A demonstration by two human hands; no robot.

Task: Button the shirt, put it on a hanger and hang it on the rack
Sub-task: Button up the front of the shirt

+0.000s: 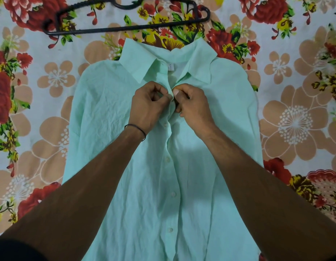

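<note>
A mint-green shirt (pixel 110 117) lies flat, front up, on a flowered bedsheet, its collar pointing away from me. Several white buttons run down its placket, closed from the chest downward. My left hand (pixel 148 106) pinches the left edge of the placket just below the collar. My right hand (pixel 191 104) pinches the opposite edge, thumb pressed at the same spot. The two hands meet at the placket, and the button there is hidden by my fingers. A black plastic hanger (pixel 125 28) lies on the sheet beyond the collar.
The flowered bedsheet (pixel 295 119) covers the whole surface around the shirt. A thin black band circles my left wrist (pixel 137 129). No rack is in view.
</note>
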